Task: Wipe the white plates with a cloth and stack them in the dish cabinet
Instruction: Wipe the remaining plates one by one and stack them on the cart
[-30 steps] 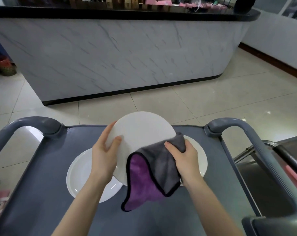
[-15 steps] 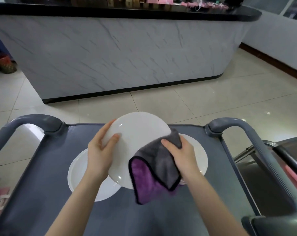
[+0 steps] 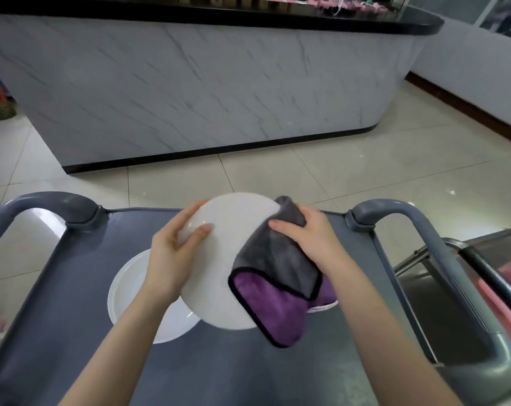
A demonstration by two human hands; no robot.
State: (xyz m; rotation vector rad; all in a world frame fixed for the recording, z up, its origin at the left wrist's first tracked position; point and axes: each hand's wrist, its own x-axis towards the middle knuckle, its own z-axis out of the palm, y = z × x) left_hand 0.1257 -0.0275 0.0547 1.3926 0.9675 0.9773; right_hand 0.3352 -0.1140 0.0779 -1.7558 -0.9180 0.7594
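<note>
A long marble-look counter (image 3: 204, 92) fills the far side of the room. Tiled floor (image 3: 321, 171) lies between it and a grey cart (image 3: 52, 312) right in front of the person. No dish cabinet shows from here, so I'd judge stacking is some way off.

On the cart deck the left plate (image 3: 131, 291) lies flat, partly under the one being wiped. A sliver of a third plate (image 3: 326, 306) peeks out below the cloth on the right. The held plate (image 3: 228, 259) is tilted up above the deck, over both of them, with its face toward the person.

The cloth (image 3: 274, 265) is grey with a purple underside and black edging. It drapes over the held plate's right side, and its lower corner hangs free.

The left hand (image 3: 172, 253) grips the held plate's left rim, thumb on the face and fingers behind. The right hand (image 3: 304, 232) clutches the cloth against the upper right rim.

My worry is that the held plate hangs on one thumb-and-finger grip at its edge. A hard wiping stroke from the right could lever it out of that grip. It would then drop onto the plates beneath and chip them, or slide off onto the tiles. The dangling cloth corner could also catch the third plate and drag it toward the cart's edge.
</note>
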